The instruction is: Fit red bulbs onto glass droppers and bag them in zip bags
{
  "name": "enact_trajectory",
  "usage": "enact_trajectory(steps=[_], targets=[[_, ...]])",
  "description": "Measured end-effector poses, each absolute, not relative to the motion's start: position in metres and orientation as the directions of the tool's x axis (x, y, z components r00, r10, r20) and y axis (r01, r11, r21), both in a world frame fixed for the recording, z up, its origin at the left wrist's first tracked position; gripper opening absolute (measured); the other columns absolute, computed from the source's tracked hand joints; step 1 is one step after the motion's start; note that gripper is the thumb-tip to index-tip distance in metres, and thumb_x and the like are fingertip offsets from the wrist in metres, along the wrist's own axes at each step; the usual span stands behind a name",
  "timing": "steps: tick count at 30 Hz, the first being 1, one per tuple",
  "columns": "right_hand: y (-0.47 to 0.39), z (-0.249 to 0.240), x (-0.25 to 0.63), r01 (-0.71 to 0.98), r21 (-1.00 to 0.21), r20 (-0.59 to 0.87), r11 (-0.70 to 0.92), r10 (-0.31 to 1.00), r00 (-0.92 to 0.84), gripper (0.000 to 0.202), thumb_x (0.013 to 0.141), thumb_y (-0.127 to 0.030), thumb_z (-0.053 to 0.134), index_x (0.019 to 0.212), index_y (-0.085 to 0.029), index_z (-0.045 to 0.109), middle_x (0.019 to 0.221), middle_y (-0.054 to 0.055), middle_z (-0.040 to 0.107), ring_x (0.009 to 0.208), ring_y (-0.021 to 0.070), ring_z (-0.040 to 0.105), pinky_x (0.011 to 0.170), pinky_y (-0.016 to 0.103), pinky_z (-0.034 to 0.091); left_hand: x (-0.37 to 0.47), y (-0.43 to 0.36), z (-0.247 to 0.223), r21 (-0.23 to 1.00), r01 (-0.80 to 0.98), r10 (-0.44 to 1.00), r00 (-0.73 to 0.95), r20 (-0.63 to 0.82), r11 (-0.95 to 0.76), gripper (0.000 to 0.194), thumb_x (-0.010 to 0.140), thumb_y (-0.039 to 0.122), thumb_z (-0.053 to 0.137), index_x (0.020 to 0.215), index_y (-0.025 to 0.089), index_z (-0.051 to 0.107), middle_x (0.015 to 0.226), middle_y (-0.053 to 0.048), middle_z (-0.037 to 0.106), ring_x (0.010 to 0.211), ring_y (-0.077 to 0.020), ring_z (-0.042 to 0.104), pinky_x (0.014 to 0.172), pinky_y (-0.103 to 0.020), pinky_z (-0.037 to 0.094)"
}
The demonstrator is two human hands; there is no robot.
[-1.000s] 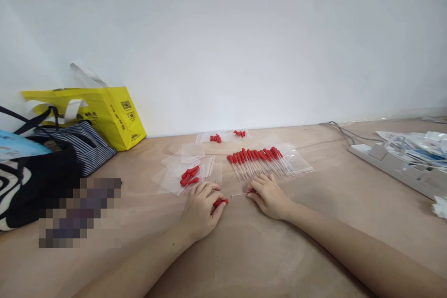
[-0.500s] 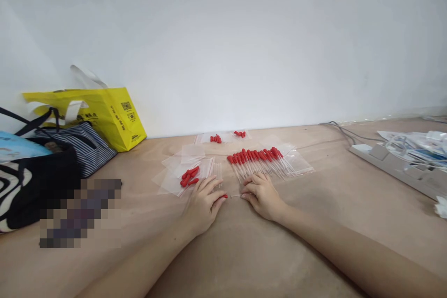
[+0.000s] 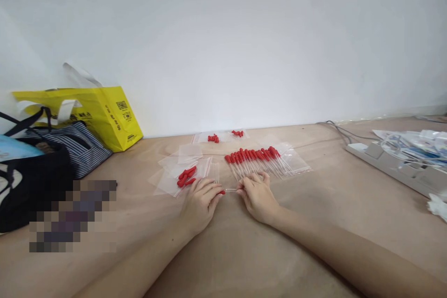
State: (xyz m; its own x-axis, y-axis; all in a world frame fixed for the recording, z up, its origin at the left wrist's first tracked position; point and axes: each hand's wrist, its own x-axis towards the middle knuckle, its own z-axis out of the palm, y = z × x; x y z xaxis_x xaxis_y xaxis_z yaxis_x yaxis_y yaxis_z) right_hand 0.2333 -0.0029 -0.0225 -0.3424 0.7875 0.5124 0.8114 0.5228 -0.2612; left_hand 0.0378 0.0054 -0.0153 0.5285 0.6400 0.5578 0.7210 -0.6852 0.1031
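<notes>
My left hand [image 3: 200,202] is closed, thumb and finger pinching a red rubber dropper bulb [image 3: 222,192], of which only the tip shows. Opposite it, my right hand [image 3: 257,197] pinches a thin clear dropper tube [image 3: 231,190] that lies level and points at the bulb. Whether tube and bulb touch, I cannot tell. Several loose red bulbs [image 3: 186,176] lie on clear zip bags [image 3: 164,179] just beyond my left hand. More clear tubes [image 3: 215,173] lie behind its fingertips. Beyond my right hand is a row of droppers [image 3: 251,155], red bulbs on clear tubes.
At the back, small bags hold more red pieces [image 3: 213,138]. A yellow bag [image 3: 122,123], a striped pouch [image 3: 85,149] and a black bag [image 3: 52,186] stand left, near a blurred-out patch [image 3: 75,216]. On the right are a power strip [image 3: 387,165] with cables and plastic packaging [image 3: 415,142].
The tube in my right hand has come closer to the bulb in my left, narrowing the gap. My right fingers have curled in more. The whole view has shifted slightly.
</notes>
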Motion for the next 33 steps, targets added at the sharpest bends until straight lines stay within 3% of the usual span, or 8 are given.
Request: enact_trajectory(steps=[11,18,23,33], targets=[[-0.003,-0.025,0.233,0.782,-0.209,0.567,0.587,0.724,-0.392,0.018,0.084,-0.018,0.041,0.086,-0.021,0.058,0.077,0.002,0.064,0.084,0.0168,0.049,0.089,0.039,0.014,0.041,0.001,-0.009,0.175,0.732,0.674,0.468,0.572,-0.658,0.021,0.085,0.022,0.041,0.088,0.022,0.062,0.084,-0.002,0.068,0.087,-0.0190,0.058,0.092,-0.043,0.029],[-0.004,-0.026,0.234,0.744,-0.236,0.607,0.625,0.693,-0.390,0.019,0.084,-0.019,0.042,0.087,-0.022,0.061,0.073,0.002,0.062,0.081,0.0159,0.047,0.089,0.039,0.013,0.041,0.001,-0.009,0.148,0.716,0.635,0.480,0.606,-0.682,0.021,0.085,0.022,0.041,0.088,0.022,0.062,0.081,-0.001,0.068,0.085,-0.0185,0.059,0.092,-0.043,0.028],[-0.003,-0.027,0.236,0.709,-0.207,0.619,0.674,0.652,-0.439,0.020,0.083,-0.021,0.043,0.090,-0.023,0.062,0.072,0.002,0.060,0.076,0.0153,0.043,0.082,0.036,0.019,0.042,0.000,-0.008,0.141,0.694,0.595,0.475,0.648,-0.706,0.018,0.084,0.021,0.044,0.083,0.021,0.062,0.075,0.000,0.069,0.079,-0.0170,0.060,0.093,-0.043,0.027],[-0.003,-0.025,0.242,0.637,0.010,0.675,0.770,0.465,-0.573,0.028,0.072,-0.009,0.042,0.092,-0.018,0.060,0.067,0.002,0.055,0.070,0.0150,0.037,0.072,0.033,0.022,0.047,-0.007,-0.006,0.143,0.648,0.567,0.513,0.644,-0.748,0.017,0.084,0.019,0.043,0.076,0.021,0.058,0.069,0.004,0.067,0.071,-0.0135,0.059,0.093,-0.041,0.021]])
